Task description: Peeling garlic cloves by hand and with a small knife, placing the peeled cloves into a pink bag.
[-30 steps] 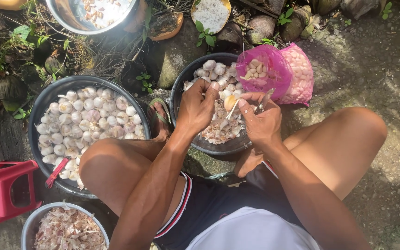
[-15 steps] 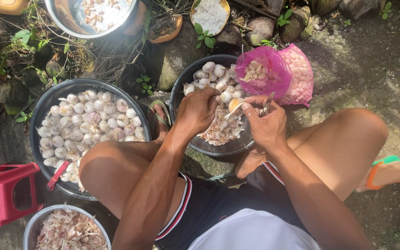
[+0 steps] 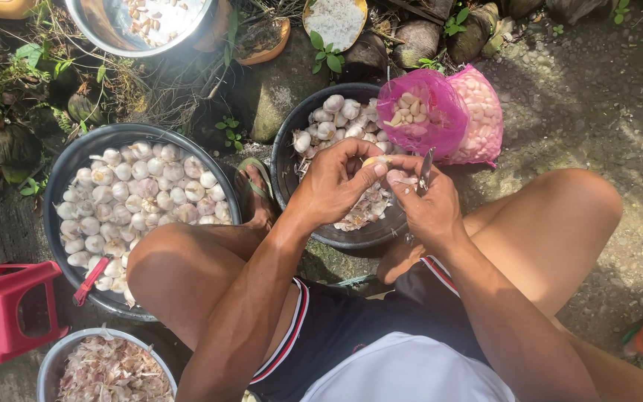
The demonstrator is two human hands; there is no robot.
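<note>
Bare ground and stones lie under a black basin (image 3: pixel 292 186) of garlic heads and peels. Over it, the left hand (image 3: pixel 336 182) pinches a garlic clove (image 3: pixel 375 160) while the right hand (image 3: pixel 426 201) grips a small knife (image 3: pixel 426 167). With blade and fingertips so close, a slip could nick a finger or drop the clove among the peels.

White round garlic bulbs (image 3: pixel 139 197) fill a black round basin (image 3: pixel 61 179). A pink mesh bag (image 3: pixel 440 112) holds pale cloves. The square plastic basket (image 3: pixel 5 313) is red.
</note>
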